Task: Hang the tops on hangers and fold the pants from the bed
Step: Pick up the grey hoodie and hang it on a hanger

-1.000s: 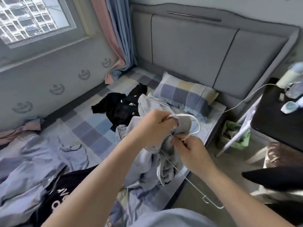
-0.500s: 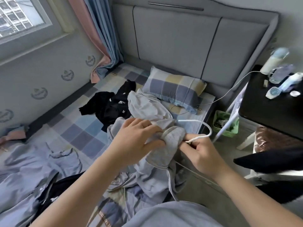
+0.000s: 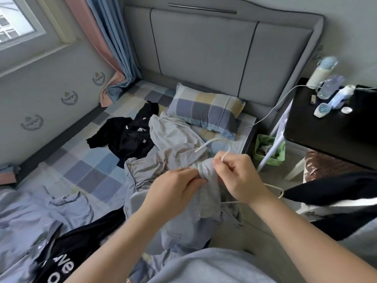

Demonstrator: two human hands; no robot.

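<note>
A light grey top (image 3: pixel 173 158) lies bunched at the near edge of the bed. My left hand (image 3: pixel 173 188) grips a gathered fold of it. My right hand (image 3: pixel 236 176) pinches the neck of a white hanger (image 3: pixel 212 142), whose hook curves up over the cloth; the hanger's wire body shows beside my right wrist. A black garment (image 3: pixel 130 137) lies further back on the checked sheet (image 3: pixel 87 158). A black top with white letters (image 3: pixel 67 256) and blue-grey clothes (image 3: pixel 26 213) lie at the lower left.
A checked pillow (image 3: pixel 206 111) leans at the grey headboard (image 3: pixel 204 52). To the right stand a black bedside table (image 3: pixel 334 127) with bottles, a green bin (image 3: pixel 269 150) on the floor and a white cable. A wall, window and curtains bound the bed's left.
Both hands have dropped lower toward the bed. The hanger hook has come further out of the grey cloth and now stands above it. The camera tilted down and to the right.
</note>
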